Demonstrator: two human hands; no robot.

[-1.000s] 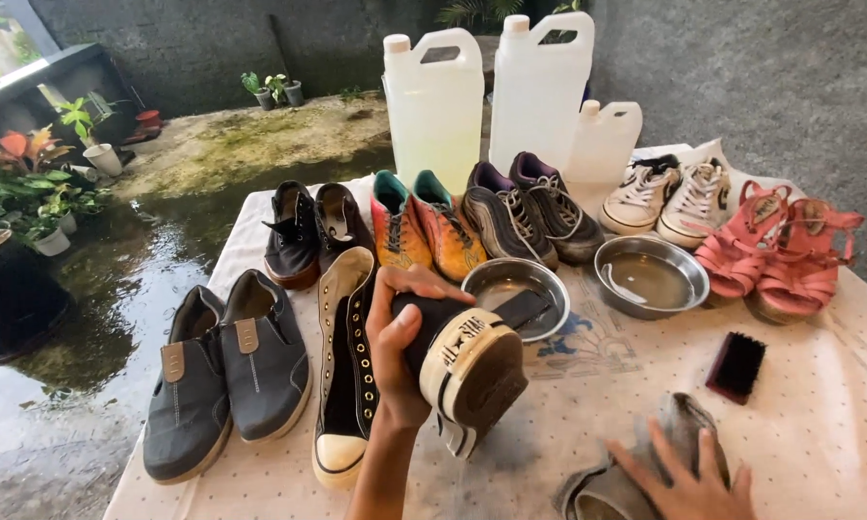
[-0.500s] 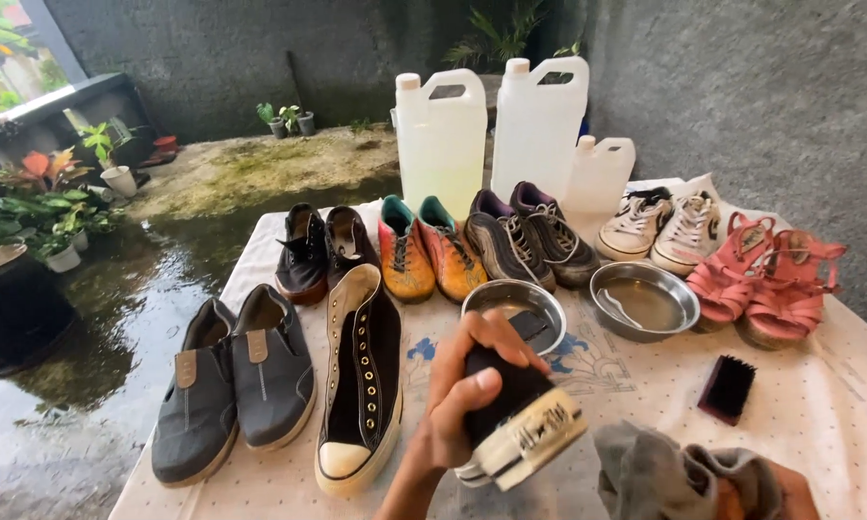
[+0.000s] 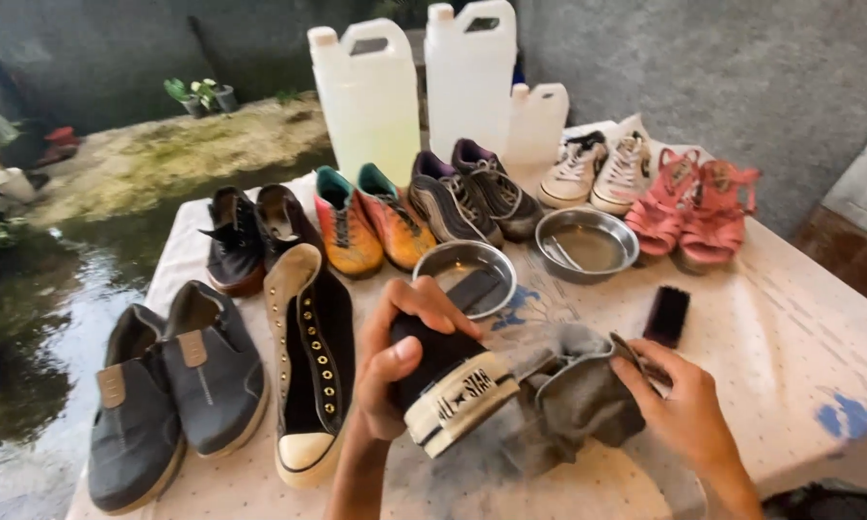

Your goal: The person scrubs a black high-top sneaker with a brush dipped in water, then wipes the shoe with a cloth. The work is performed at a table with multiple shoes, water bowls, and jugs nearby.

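My left hand [image 3: 395,361] grips a black canvas sneaker [image 3: 445,377] by its heel, with the white rubber sole edge turned toward me. My right hand [image 3: 679,404] holds a grey cloth [image 3: 573,390] bunched against the sneaker's side. The matching black sneaker [image 3: 313,371] lies flat on the table just left of my left hand, its white toe cap pointing at me.
On the white dotted table [image 3: 799,337] stand grey slip-ons [image 3: 168,385], black shoes [image 3: 250,236], orange boots [image 3: 366,221], dark sneakers [image 3: 472,197], white sneakers [image 3: 592,173] and pink sandals [image 3: 693,207]. Two metal bowls [image 3: 587,246], a dark brush [image 3: 666,316] and white jugs [image 3: 371,96] are behind.
My right hand has brought the grey cloth up from the table's near edge against the sneaker. My left hand has turned the sneaker so its sole edge faces me.
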